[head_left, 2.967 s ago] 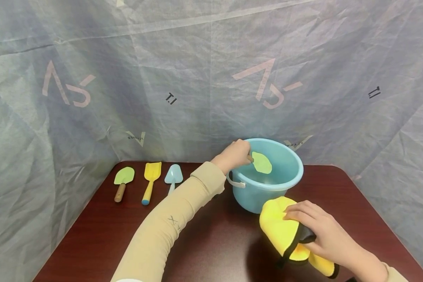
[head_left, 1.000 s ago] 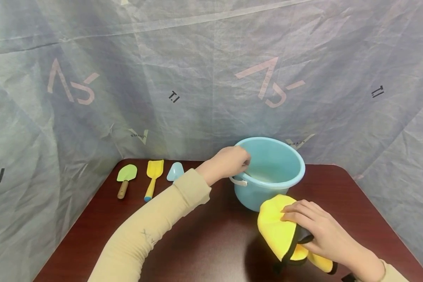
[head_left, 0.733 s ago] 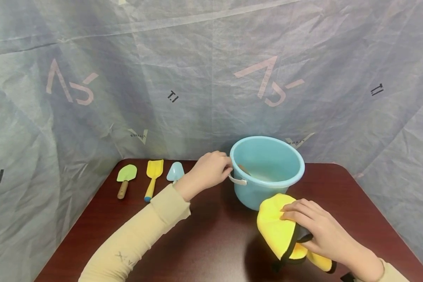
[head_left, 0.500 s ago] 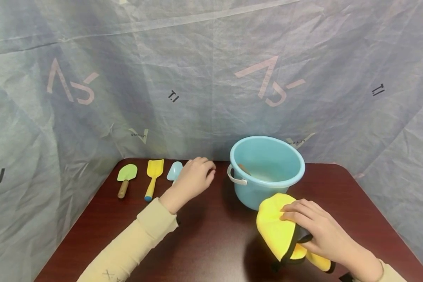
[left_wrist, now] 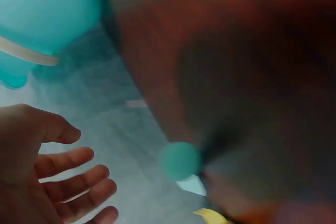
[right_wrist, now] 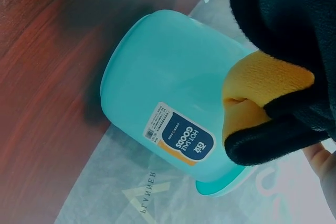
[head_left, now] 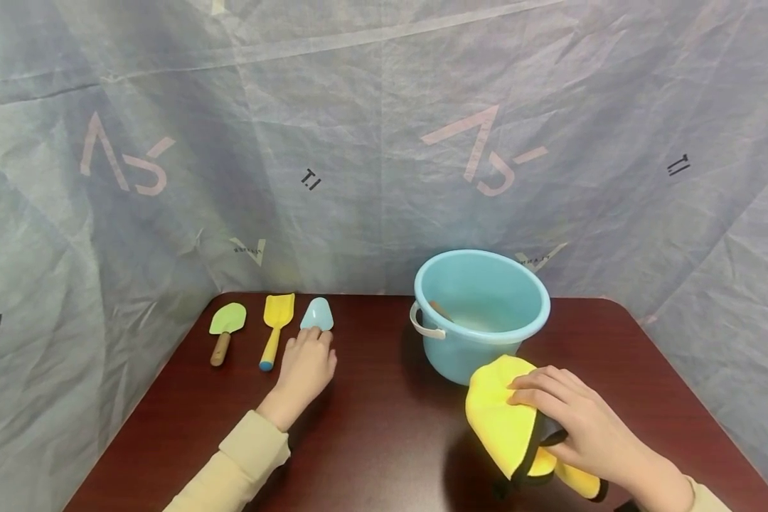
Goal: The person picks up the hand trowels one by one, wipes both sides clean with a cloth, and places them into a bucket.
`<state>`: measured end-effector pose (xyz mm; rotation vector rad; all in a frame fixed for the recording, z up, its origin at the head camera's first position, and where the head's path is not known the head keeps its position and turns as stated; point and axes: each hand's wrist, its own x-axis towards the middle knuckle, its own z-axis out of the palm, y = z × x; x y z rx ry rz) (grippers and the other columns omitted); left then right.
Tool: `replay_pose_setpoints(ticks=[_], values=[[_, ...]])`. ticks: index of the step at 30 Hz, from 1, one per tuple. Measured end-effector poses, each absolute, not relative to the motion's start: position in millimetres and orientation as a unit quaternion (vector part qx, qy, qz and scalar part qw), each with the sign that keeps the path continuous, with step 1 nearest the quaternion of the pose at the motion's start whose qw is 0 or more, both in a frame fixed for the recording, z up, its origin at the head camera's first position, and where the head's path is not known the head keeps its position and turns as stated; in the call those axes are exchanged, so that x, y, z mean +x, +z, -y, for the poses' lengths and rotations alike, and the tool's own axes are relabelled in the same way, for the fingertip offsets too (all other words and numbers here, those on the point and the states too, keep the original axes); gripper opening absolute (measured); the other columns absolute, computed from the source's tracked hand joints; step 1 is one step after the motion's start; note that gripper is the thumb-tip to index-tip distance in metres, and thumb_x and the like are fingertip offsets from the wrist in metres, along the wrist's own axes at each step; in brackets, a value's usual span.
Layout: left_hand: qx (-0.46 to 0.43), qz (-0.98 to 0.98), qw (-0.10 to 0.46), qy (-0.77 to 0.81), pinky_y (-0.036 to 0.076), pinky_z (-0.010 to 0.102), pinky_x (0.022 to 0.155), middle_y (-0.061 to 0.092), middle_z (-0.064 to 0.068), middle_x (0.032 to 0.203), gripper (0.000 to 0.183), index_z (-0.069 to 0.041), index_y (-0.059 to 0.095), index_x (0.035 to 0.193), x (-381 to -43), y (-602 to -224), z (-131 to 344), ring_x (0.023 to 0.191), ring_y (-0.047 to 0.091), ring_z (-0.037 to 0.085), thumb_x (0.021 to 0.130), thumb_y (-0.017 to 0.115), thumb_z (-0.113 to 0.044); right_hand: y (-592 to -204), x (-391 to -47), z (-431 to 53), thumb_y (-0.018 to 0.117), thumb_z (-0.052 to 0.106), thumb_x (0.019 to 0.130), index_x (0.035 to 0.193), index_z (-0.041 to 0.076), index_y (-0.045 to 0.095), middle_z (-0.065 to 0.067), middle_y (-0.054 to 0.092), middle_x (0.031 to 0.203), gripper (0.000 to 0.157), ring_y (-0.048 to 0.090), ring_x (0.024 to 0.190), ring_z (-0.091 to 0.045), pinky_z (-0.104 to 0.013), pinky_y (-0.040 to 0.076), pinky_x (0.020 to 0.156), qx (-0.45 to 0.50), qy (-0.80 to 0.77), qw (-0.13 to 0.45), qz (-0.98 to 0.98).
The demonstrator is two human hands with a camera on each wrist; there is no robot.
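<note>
My left hand (head_left: 306, 366) is over the handle of a light blue toy shovel (head_left: 318, 313) on the table. In the left wrist view its fingers (left_wrist: 79, 179) are loosely spread, apart from the shovel's round handle end (left_wrist: 181, 160). My right hand (head_left: 582, 419) grips a bunched yellow cloth (head_left: 502, 412) with black edging and a dark inner side, held up in front of the blue bucket (head_left: 470, 355). Inside the bucket a wooden handle (head_left: 439, 310) shows at the left wall; its blade is hidden. The right wrist view has the cloth (right_wrist: 268, 80) beside the bucket (right_wrist: 173, 72).
Left of the blue shovel lie a yellow shovel (head_left: 275, 331) and a green trowel (head_left: 226, 327) with a wooden handle. The bucket's white handle (head_left: 425, 325) hangs on its left side. A grey sheet (head_left: 384, 156) stands behind the dark red table (head_left: 384, 455).
My left hand has let a green trowel with a wooden handle go into the bucket, then moved left to the light blue shovel. The right hand still holds the cloth in place.
</note>
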<state>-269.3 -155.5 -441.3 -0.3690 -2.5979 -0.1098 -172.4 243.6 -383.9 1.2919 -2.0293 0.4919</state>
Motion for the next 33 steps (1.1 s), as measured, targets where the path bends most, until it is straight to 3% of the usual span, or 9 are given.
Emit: replay_pose_setpoints(ticks=[8,14,24,33], values=[[-0.062,0.977,0.198,-0.048,0.045,0.046,0.062,0.056,0.019,0.094,0.04,0.004,0.058,0.105,-274.3,-463.8,175.3,0.084,0.053,0.033,0.079,0.072,-0.023,-385.3,-170.3,-245.4,0.048,0.0,0.043,0.1,0.012,0.066,-0.003,0.062,0.106,0.061,0.052,0.1,-0.018,-0.022,0.025,0.105,0.482,0.182,0.335,0.789],[-0.028,0.984,0.165,-0.065,0.044,0.049,0.061,0.055,0.018,0.085,0.039,0.005,0.055,0.1,-287.0,-473.0,181.4,0.08,0.053,0.035,0.08,0.071,-0.024,-387.4,-170.5,-244.8,0.041,0.002,0.051,0.1,0.011,0.065,-0.005,0.062,0.105,0.055,0.051,0.1,-0.019,-0.022,0.025,0.104,0.487,0.188,0.337,0.784],[0.038,0.993,0.026,-0.106,0.047,0.053,0.07,0.056,0.021,0.086,0.038,0.009,0.051,0.105,-307.1,-470.5,182.8,0.082,0.056,0.039,0.086,0.062,-0.023,-389.7,-171.2,-244.2,0.047,0.002,0.048,0.103,0.014,0.065,-0.001,0.062,0.107,0.059,0.052,0.101,-0.017,-0.023,0.024,0.106,0.481,0.183,0.324,0.794],[0.067,0.986,-0.062,-0.14,0.047,0.041,0.057,0.058,0.021,0.083,0.039,0.012,0.047,0.111,-317.3,-459.0,183.1,0.068,0.059,0.031,0.091,0.056,-0.02,-388.8,-172.3,-242.6,0.046,0.002,0.048,0.102,0.013,0.065,-0.001,0.061,0.106,0.058,0.052,0.1,-0.017,-0.021,0.024,0.105,0.485,0.184,0.324,0.791]])
